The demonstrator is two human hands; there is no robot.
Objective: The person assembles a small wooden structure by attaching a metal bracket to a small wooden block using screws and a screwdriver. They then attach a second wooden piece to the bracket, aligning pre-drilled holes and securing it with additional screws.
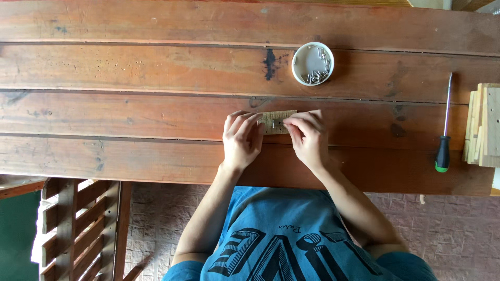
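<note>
Wooden block (277,122), long axis running left to right, is pinched between both hands: left hand (241,139) grips its left end, right hand (308,136) its right, perhaps pressing a screw.

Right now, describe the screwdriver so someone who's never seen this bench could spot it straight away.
Start at the long wooden plank table and go to the end on the person's right. There the screwdriver lies by itself, between the white bowl of screws and a stack of pale wood pieces. Its thin metal shaft and black handle with a green tip set it apart.
</note>
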